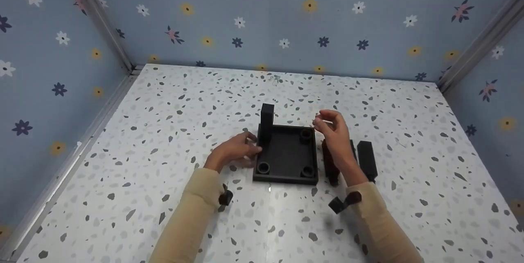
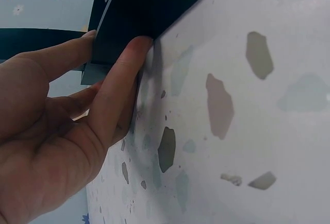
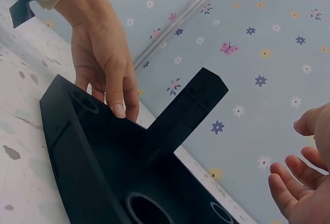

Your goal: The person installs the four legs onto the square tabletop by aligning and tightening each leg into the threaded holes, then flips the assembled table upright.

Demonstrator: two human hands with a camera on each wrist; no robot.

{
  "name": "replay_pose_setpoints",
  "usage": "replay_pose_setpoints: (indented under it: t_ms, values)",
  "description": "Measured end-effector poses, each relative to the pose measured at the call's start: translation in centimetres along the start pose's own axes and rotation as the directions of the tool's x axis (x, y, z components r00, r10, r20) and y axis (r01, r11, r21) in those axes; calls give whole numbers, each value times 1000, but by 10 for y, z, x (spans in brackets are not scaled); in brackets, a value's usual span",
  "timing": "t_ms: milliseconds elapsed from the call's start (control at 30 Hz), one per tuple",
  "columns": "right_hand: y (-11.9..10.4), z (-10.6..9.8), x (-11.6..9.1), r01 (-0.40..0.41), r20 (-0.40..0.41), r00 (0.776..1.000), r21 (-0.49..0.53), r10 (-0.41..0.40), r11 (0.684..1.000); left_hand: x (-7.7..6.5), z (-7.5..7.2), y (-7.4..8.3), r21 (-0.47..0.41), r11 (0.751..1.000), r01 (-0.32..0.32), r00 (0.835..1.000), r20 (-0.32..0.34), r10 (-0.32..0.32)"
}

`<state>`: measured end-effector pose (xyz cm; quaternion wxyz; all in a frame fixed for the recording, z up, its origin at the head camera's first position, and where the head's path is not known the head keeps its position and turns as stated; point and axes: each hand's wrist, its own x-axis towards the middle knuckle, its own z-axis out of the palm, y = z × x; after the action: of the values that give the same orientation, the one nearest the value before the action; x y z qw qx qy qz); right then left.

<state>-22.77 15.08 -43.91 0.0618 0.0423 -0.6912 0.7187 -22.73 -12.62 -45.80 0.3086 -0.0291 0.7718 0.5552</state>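
A black square tabletop (image 1: 286,154) lies with its hollow side up, a round socket in each of three corners. From its back left corner a black leg (image 1: 267,118) stands upright. My left hand (image 1: 233,150) holds the left edge, thumb over the rim and fingers along the outer wall. In the left wrist view, fingertips (image 2: 140,44) press low on that wall, close to the table surface. My right hand (image 1: 336,134) hovers to the right of the tabletop's back right corner, fingers loosely curled with nothing in them.
Loose black legs lie right of the tabletop: one (image 1: 367,160) at the far right, another (image 1: 330,165) beside the tabletop, with more black partly hidden under my right forearm. The speckled table (image 1: 196,103) is bordered by flowered panels (image 1: 262,17) at the back and sides.
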Motion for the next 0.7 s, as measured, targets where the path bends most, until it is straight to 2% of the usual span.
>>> replay_pose_setpoints:
  t_ms: [433, 700]
  values:
    - [-1, -24, -5, -12, -23, 1000, 26, 12, 1000, 0, 0, -1, -8, 1000, -14, 1000, 3, 14]
    - [0, -38, -7, -30, -47, 998, 27, 31, 999, -1, -1, -1, 71, 996, -56, 998, -9, 57]
